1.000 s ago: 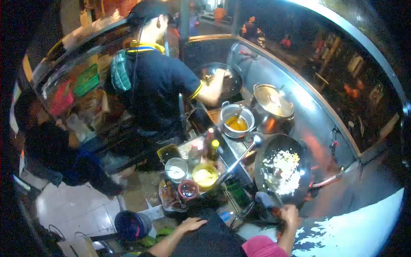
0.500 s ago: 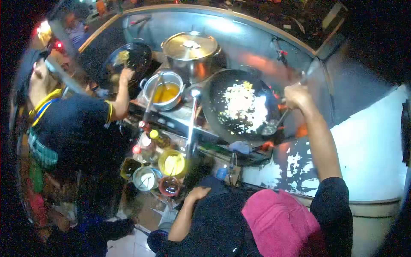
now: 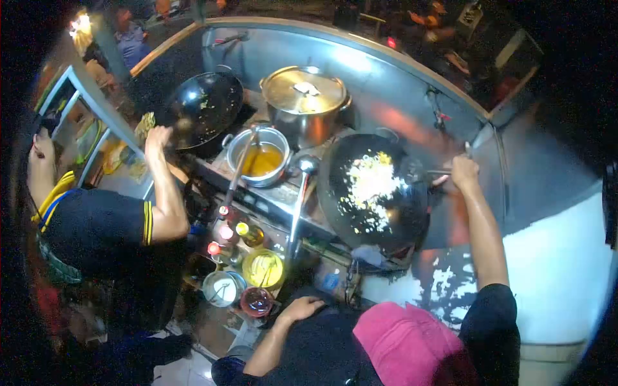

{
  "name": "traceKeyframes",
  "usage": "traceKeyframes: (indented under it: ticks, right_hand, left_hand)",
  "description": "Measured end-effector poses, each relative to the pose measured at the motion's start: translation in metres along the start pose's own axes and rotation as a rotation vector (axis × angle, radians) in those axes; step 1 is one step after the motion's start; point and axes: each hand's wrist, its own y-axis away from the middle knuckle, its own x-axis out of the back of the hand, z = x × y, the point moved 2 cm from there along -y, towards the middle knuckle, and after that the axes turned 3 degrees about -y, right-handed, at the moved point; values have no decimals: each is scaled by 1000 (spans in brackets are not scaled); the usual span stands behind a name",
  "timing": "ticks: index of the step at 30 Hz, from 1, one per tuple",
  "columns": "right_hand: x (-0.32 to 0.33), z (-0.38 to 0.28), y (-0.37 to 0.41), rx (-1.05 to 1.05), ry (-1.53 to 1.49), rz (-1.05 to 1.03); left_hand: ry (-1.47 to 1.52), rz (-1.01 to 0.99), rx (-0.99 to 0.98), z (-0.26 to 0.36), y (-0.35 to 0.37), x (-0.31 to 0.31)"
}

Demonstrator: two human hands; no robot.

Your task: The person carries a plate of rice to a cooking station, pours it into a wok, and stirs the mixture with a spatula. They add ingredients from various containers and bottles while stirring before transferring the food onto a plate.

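My right hand point(image 3: 465, 171) is closed around the handle of a metal spatula point(image 3: 418, 172), whose blade is at the right side of a large black wok point(image 3: 409, 222). White and yellow pieces of food point(image 3: 373, 186) lie in the wok. My left hand point(image 3: 304, 309) rests against the dark clothing at my front, fingers stretched out and holding nothing. A pink cap point(image 3: 409, 341) shows below the hands.
A lidded steel pot point(image 3: 308, 122) stands behind a pot of yellow liquid point(image 3: 283, 164). A long ladle point(image 3: 299, 199), bottles point(image 3: 250, 235) and bowls point(image 3: 262, 269) lie nearer. At left, a co-worker's hand point(image 3: 158, 141) holds food beside another wok point(image 3: 222, 106).
My spatula has moved from the wok's lower right to its upper right. The co-worker's hand has moved left, out of the other wok, with food. The whole view has shifted slightly.
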Motion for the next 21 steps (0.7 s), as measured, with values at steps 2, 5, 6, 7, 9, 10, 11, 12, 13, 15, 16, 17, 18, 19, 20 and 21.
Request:
traceKeyframes:
  ticks: [2,5,6,7,9,10,11,12,13,15,16,17,18,19,20,21]
  right_hand:
    - [-10,-24,-4,111,-26,-17]
    - [-14,-33,-15,141,-185,-4]
    - [0,-38,-15,160,-264,52]
    - [19,-38,-20,190,-192,121]
    - [42,-36,-35,303,-144,291]
    - [35,-33,-51,309,-123,361]
    - [33,-37,-57,322,-116,378]
    - [41,-47,-49,364,-106,350]
    - [46,-61,-40,395,-158,334]
    - [25,-75,-41,486,-126,259]
    - [26,-78,-36,566,-190,312]
    - [31,-72,-37,516,-186,246]
    - [42,-67,-34,465,-182,179]
    - [46,-57,-41,344,-62,189]
    - [56,-40,-48,251,-70,41]
    - [49,-26,-63,166,-83,35]
  left_hand:
    - [-149,60,-77,-14,-16,-4]
    - [-130,127,-58,13,0,11]
    - [-105,111,-50,15,3,15]
    - [-119,132,-53,14,6,18]
    - [-138,150,-32,7,8,22]
    - [-148,136,-15,4,6,22]
    - [-114,92,-10,4,4,24]
    - [-125,108,-37,-5,-9,18]
    - [-134,123,-50,-10,-19,15]
    - [-144,145,-62,-11,-33,13]
    - [-141,130,-86,1,-31,17]
    - [-138,118,-111,8,-31,20]
    - [-165,61,-105,7,-38,19]
    - [-153,37,-98,14,-36,22]
    - [-137,10,-91,23,-36,25]
    - [-133,19,-91,25,-41,25]
